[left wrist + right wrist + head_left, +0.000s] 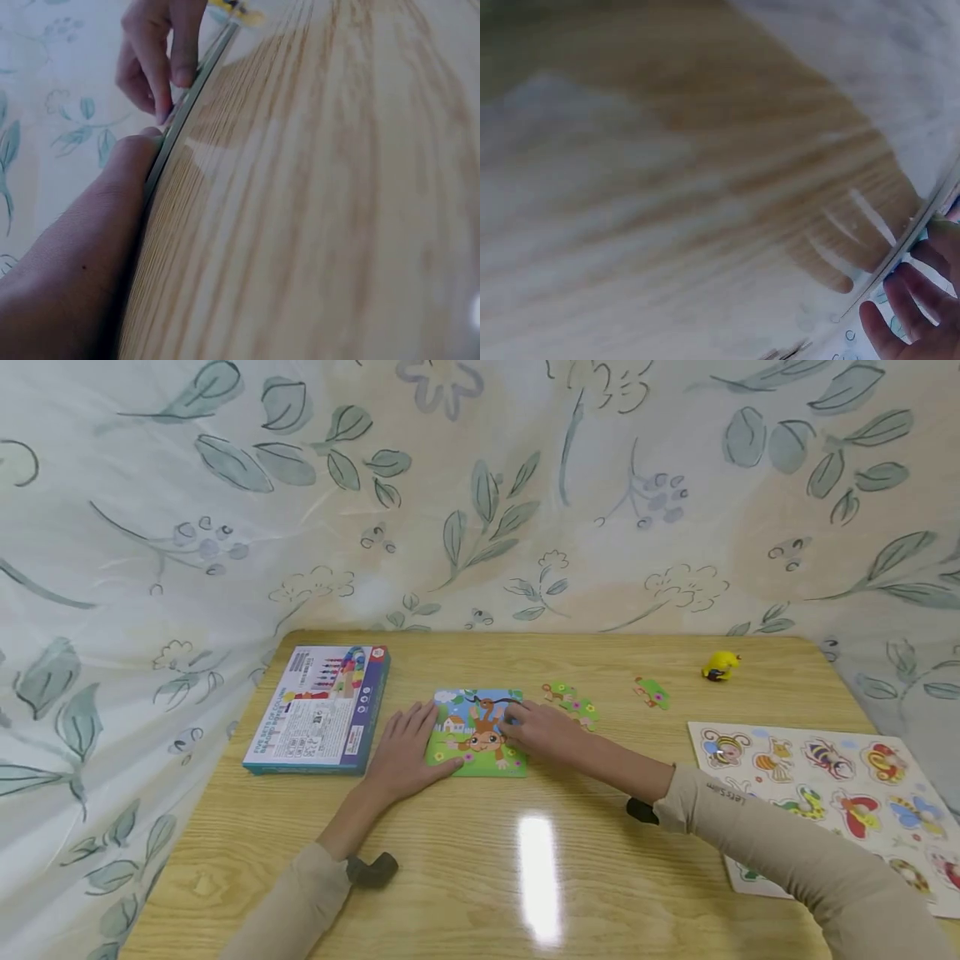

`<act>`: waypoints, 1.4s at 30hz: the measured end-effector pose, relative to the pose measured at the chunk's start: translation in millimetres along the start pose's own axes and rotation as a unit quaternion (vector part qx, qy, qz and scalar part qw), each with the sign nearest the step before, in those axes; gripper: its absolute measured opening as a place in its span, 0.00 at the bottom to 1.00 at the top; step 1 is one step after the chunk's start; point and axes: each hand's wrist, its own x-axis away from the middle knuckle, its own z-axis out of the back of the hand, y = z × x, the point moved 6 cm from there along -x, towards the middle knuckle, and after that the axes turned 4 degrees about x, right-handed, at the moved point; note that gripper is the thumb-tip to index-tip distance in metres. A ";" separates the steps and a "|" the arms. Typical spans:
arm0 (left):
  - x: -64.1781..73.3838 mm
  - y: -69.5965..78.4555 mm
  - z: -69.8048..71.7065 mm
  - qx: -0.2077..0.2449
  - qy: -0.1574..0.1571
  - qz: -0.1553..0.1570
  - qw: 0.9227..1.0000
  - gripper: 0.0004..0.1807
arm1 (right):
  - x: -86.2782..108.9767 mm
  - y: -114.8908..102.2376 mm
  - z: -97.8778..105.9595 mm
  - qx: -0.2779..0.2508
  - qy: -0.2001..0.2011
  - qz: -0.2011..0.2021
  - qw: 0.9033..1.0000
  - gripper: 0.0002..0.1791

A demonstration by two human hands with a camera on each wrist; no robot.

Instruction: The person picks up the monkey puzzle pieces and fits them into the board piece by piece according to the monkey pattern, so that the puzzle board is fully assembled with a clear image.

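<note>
A jigsaw puzzle (468, 762) with a monkey, a small house and green grass lies on the wooden table (450, 860). My left hand (402, 752) rests along its left side, fingers straight and pointing away, thumb over the lower left corner. At the puzzle's right side my right hand (542, 729) has bent fingers and thumb down on the picture, pinching a puzzle piece mostly hidden under them. The left wrist view shows the right hand's fingertips (184, 75) low at the board. Loose puzzle pieces (573, 703) lie just beyond the right hand, with another piece (652, 692) farther right.
A flat blue and white box (318, 710) lies left of my left hand. On the right, a white insect picture board (795, 760) lies partly under my right sleeve. A small yellow toy (722, 665) stands at the far right. Floral cloth (480, 527) hangs behind the table.
</note>
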 end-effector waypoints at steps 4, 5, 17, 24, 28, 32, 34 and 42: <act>0.1 1.0 0.2 0.005 0.004 0.003 1.000 0.56 | 0.2 10.6 2.3 -0.085 -0.030 -0.030 0.995 0.16; 0.5 1.1 0.5 0.005 0.004 0.003 1.000 0.56 | 1.2 16.0 3.0 -0.108 -0.041 -0.047 0.992 0.17; -0.7 0.8 6.3 0.007 0.017 0.007 1.000 0.56 | 57.1 84.4 9.4 -0.170 -0.118 -0.212 0.955 0.35; 0.1 -0.6 4.4 0.008 0.015 0.009 1.000 0.56 | 99.4 93.5 13.5 -0.184 -0.144 -0.245 0.941 0.40; 3.0 -1.8 1.1 0.010 0.012 0.013 1.000 0.57 | 121.4 100.8 21.0 -0.173 -0.151 -0.262 0.937 0.40; 6.1 -1.1 -2.1 0.013 0.011 0.014 1.000 0.57 | 141.5 113.0 24.3 -0.162 -0.161 -0.283 0.932 0.40; 6.8 -0.2 -2.7 0.014 0.012 0.012 1.000 0.57 | 151.2 120.9 24.5 -0.160 -0.168 -0.300 0.925 0.41; 3.7 3.7 0.5 0.014 0.021 0.001 1.000 0.55 | 186.6 151.1 21.6 -0.153 -0.180 -0.334 0.912 0.43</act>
